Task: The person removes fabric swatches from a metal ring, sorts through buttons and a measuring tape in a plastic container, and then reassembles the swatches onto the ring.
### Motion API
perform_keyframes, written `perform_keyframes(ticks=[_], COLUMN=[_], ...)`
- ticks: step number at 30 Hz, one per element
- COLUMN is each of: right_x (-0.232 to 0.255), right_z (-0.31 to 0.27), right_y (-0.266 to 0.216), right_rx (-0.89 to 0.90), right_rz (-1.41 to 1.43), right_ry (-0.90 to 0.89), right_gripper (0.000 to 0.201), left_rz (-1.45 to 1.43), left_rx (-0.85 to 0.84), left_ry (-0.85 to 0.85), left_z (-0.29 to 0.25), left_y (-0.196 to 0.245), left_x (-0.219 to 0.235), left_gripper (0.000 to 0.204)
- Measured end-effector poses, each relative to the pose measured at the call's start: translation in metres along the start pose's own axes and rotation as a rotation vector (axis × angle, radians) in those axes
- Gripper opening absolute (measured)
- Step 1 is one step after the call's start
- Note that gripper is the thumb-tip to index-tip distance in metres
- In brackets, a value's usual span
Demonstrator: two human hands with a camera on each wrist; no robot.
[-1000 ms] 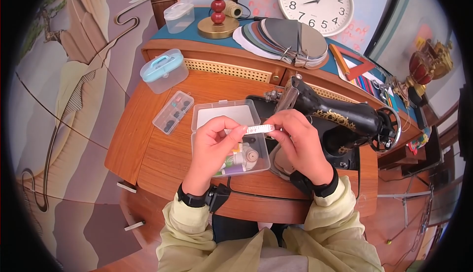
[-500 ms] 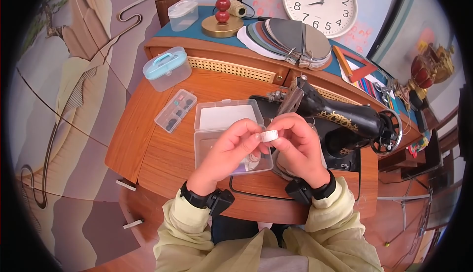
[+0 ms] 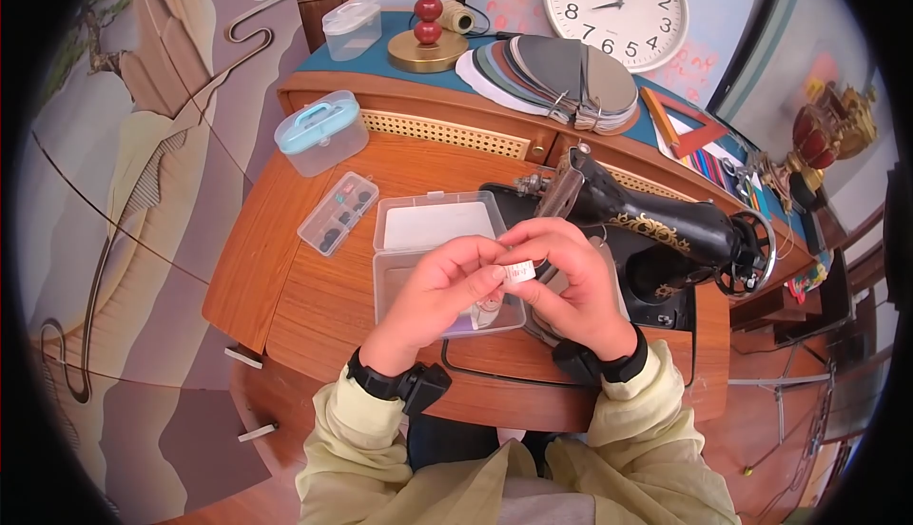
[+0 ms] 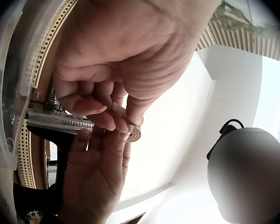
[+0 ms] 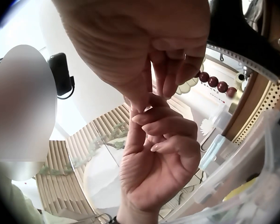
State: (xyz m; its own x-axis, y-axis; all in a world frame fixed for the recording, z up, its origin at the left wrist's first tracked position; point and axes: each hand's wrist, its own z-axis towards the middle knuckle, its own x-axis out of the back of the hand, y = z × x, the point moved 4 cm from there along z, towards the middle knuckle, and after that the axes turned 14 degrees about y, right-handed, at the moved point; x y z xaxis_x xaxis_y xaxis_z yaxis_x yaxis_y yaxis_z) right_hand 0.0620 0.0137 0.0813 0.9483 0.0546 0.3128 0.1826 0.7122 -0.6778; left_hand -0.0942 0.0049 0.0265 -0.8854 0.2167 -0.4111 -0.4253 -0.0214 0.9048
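- We note the change: the tape, a strip stretched between our hands one second earlier, now forms a small coil.
- Our left hand and right hand have moved closer together; the fingers of both pinch the tape.
- We judge that the coil could loosen if either pinch slackened.
- The open box sits on the desk, beneath our fingers.
- The sewing machine stands beside our right fingers; the small case lies beyond our left fingers.
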Motion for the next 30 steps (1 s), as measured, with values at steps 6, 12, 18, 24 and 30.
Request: perform_keyframes(ticks=[6,12,18,24,30], right_x=[0.003,0.000,0.002,0.000,-0.006], right_z=[0.004,0.003,0.007,0.010,0.005], right_y=[-0.003,-0.005,-0.005,-0.013,-0.015], right_rx=[0.045,0.096,0.120,0.166,0.166], right_rz=[-0.076,-0.170,-0.084,-0.113,-0.157], right_ry=[-0.004,-0.043,-0.172,-0.147,-0.134], right_gripper=[0.021,0.025,0.029,0.030,0.027], left_rz=[-0.044,0.075,0.026,-0.063,-0.109], left_rx=[0.110,0.050,0.080,0.131,0.019], left_ry=[-0.008,0.049,-0.007,-0.106,-0.094], left_z=[-0.002,0.002,0.000,-0.002,0.004], left_y=[0.004,-0.003,-0.001,0.004,-0.008], left_x=[-0.004,0.001,-0.003,-0.009,0.000], left_gripper=[0.023,0.021,0.022,0.021,0.024])
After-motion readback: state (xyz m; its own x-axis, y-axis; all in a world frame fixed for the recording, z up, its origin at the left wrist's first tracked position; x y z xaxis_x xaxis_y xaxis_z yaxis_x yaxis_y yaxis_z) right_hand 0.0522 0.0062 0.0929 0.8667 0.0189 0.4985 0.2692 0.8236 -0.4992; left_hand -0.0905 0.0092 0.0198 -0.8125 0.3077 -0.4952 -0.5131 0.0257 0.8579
